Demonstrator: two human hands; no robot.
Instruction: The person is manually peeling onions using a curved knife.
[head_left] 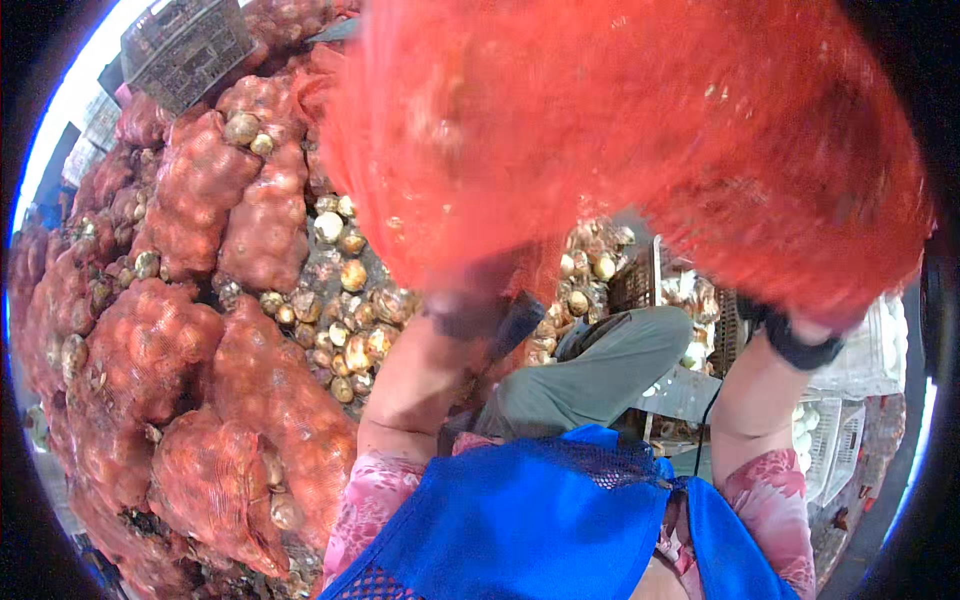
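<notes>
A large red mesh bag (560, 130) hangs in front of me and fills the upper part of the head view, smeared by motion. My left hand (470, 305) is at its lower left side, mostly covered by the mesh and shadow. At the bag's lower right corner is my right hand (815, 328), with a dark band (805, 350) around the wrist. The bag is held up between both hands, though the fingers themselves are hidden. Below it, loose onion-like bulbs (355, 275) with brown and pale skins lie on the dark floor.
Full red mesh sacks (280, 390) of round bulbs are piled along the left. A dark plastic crate (188, 50) stands at the far left. To the right are a crate of bulbs (690, 300) and white baskets (835, 450). My bent knee (640, 340) is below the bag.
</notes>
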